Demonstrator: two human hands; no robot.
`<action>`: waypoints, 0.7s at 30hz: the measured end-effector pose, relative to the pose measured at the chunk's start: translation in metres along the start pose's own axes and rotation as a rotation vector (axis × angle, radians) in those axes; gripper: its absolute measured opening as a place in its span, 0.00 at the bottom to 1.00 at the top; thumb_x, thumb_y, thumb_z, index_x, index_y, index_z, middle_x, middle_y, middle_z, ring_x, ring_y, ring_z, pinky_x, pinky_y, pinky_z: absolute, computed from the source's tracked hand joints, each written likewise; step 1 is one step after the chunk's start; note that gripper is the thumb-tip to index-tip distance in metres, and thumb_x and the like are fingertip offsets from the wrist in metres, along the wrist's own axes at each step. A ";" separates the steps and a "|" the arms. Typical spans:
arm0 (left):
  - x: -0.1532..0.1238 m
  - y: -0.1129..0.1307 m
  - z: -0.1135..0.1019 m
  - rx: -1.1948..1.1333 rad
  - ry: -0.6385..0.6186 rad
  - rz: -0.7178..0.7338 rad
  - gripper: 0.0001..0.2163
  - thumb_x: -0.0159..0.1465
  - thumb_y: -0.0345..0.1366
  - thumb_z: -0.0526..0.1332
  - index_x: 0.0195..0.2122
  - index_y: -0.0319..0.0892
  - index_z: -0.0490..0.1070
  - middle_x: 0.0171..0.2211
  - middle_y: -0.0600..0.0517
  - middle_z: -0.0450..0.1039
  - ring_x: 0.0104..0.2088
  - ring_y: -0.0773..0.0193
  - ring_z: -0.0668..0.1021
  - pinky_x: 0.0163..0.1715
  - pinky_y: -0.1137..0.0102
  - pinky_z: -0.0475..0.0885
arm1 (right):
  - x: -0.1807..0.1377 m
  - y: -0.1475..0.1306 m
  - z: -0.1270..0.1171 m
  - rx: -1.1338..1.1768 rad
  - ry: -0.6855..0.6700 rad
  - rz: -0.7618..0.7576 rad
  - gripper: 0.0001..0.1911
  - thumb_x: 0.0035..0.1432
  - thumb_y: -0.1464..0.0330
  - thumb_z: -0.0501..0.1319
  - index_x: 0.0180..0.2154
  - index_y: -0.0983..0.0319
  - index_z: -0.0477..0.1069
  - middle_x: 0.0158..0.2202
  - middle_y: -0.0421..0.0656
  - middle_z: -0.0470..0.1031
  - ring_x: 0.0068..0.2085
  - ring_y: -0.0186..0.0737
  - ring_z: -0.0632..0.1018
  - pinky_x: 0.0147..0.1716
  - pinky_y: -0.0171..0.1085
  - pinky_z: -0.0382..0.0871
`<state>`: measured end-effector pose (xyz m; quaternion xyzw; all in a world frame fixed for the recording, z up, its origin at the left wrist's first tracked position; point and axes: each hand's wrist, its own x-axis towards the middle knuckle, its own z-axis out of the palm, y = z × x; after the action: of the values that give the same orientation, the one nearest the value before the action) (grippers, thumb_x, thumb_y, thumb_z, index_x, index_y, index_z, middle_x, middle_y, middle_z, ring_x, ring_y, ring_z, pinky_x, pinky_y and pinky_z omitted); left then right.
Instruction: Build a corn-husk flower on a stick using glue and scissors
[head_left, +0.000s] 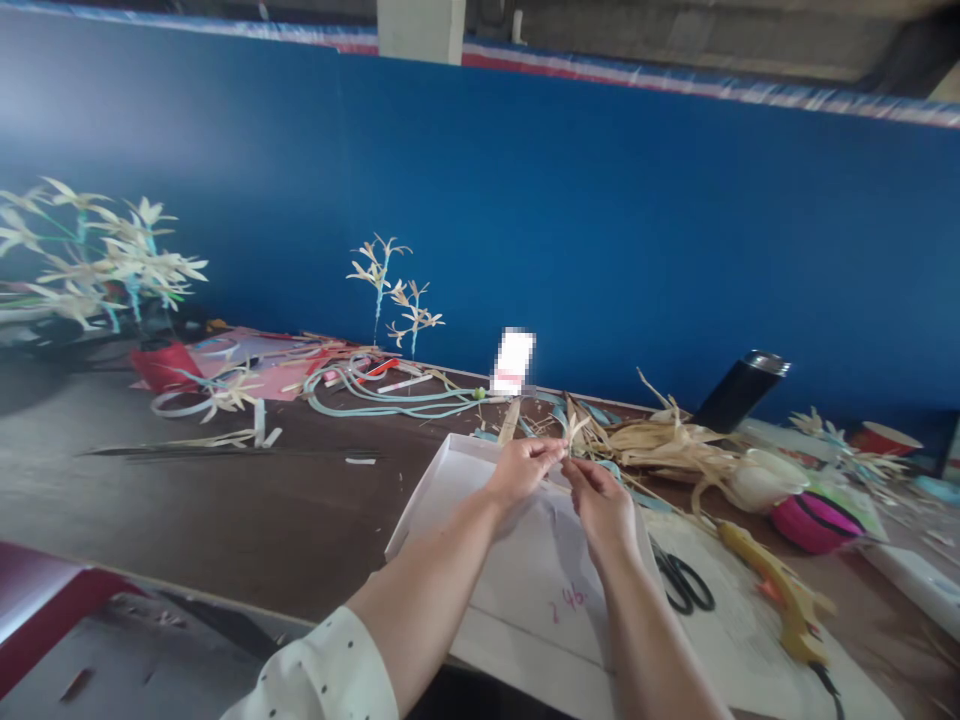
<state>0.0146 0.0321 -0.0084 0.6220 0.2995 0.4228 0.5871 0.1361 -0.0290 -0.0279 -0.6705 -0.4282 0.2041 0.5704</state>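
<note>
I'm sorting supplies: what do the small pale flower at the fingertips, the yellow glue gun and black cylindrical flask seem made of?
Small pale flower: probably dried husk, matt; its petals resemble the crinkled beige strips nearby.
Yellow glue gun: likely smooth moulded plastic, judging by its even colouring.
Black cylindrical flask: dull body, perhaps coated metal; its silver lid gleams like metal.

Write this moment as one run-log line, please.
left hand: pinching small pale flower; right hand: pinching same flower; beneath: shallow white box; nearby: scissors, yellow glue gun

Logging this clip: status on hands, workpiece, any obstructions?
Left hand and right hand pinching pale flower. Hands over white tray. Scissors right of tray; no obstruction seen at flower.
</note>
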 end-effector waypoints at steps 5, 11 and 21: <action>0.001 0.001 -0.001 -0.094 0.012 -0.039 0.16 0.57 0.43 0.63 0.42 0.40 0.77 0.47 0.43 0.75 0.44 0.57 0.76 0.35 0.69 0.72 | 0.000 0.002 0.002 0.127 -0.051 0.042 0.27 0.46 0.48 0.63 0.37 0.65 0.76 0.20 0.40 0.67 0.19 0.32 0.62 0.17 0.32 0.53; 0.007 -0.006 -0.001 -0.191 0.043 -0.060 0.16 0.52 0.44 0.67 0.38 0.38 0.78 0.41 0.44 0.77 0.34 0.65 0.76 0.34 0.70 0.70 | -0.003 0.002 0.005 0.179 -0.117 0.047 0.25 0.47 0.49 0.64 0.36 0.63 0.75 0.16 0.34 0.59 0.18 0.31 0.59 0.17 0.32 0.50; 0.009 -0.008 -0.001 -0.254 0.023 -0.028 0.16 0.48 0.43 0.69 0.32 0.35 0.76 0.33 0.47 0.77 0.28 0.70 0.71 0.30 0.73 0.66 | -0.005 -0.001 0.004 0.141 -0.159 0.039 0.23 0.47 0.49 0.62 0.34 0.61 0.75 0.16 0.33 0.57 0.18 0.32 0.58 0.18 0.33 0.49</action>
<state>0.0186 0.0413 -0.0145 0.5335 0.2587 0.4562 0.6637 0.1298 -0.0311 -0.0288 -0.6188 -0.4433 0.2973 0.5763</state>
